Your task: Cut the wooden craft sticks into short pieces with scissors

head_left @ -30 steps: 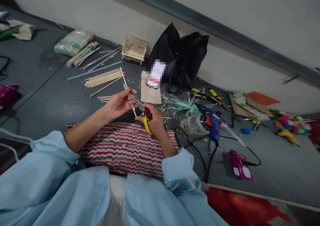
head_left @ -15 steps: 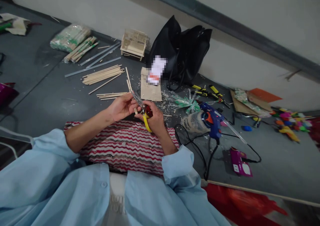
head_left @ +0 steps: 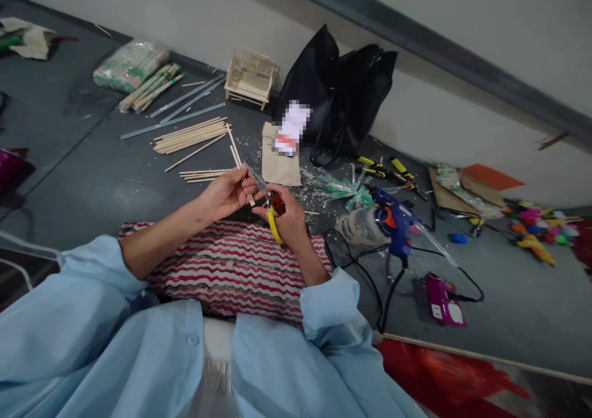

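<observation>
My left hand (head_left: 230,191) is closed on a pair of thin wooden sticks (head_left: 235,149), which slant through its fingers with their lower ends showing below. In my right hand (head_left: 289,213) are scissors (head_left: 272,222) with yellow and dark red handles. Their metal blades point up and left, close beside the sticks at my left fingertips. Whether the blades touch the sticks I cannot tell. Beyond my left hand lie a bundle of wooden sticks (head_left: 192,135) and a few more sticks (head_left: 203,175). Both hands are above a red-and-white wavy-striped cushion (head_left: 226,264).
A small wooden stick model (head_left: 250,79) stands near a black bag (head_left: 346,97). A phone (head_left: 292,128) lies on brown paper (head_left: 280,168), with chips around it. At right, a blue glue gun (head_left: 398,227) rests by a clear jar (head_left: 358,225), its cord near a purple box (head_left: 444,301).
The scissors and my right hand have shifted slightly right. The sticks in my left hand have tilted a little, and their lower ends show more clearly. The camera view has shifted slightly.
</observation>
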`<control>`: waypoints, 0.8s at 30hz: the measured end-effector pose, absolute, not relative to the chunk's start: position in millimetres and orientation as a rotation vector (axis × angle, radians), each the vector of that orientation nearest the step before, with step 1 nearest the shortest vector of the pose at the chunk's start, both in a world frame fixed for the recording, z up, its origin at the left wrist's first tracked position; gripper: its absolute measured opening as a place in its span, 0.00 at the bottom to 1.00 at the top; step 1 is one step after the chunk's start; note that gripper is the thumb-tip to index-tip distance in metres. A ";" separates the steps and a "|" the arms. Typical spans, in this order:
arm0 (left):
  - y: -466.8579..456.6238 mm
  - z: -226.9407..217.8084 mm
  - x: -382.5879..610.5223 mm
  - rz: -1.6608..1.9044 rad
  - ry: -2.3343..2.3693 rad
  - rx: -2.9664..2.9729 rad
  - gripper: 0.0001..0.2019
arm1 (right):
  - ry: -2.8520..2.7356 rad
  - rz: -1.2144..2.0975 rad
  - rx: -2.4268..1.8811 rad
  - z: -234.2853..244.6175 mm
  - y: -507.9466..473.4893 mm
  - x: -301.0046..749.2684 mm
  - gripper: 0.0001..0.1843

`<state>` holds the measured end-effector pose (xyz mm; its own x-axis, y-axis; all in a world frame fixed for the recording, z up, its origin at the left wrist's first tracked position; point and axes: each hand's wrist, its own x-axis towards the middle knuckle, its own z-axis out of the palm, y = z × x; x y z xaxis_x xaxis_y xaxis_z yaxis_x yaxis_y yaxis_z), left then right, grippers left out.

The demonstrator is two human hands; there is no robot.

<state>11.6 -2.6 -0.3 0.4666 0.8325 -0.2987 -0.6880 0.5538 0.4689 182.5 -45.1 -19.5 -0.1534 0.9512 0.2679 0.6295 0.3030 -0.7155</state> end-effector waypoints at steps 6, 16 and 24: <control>-3.9 1.2 13.8 0.947 0.576 0.298 0.16 | -1.878 0.587 -1.401 -17.2 -46.6 181.4 0.22; -8.3 7.4 16.0 0.984 0.547 0.237 0.15 | -1.897 0.503 -1.378 -19.3 -49.3 179.4 0.21; -6.2 4.1 14.7 0.977 0.546 0.254 0.15 | -1.977 0.547 -1.338 -16.1 -47.3 181.0 0.18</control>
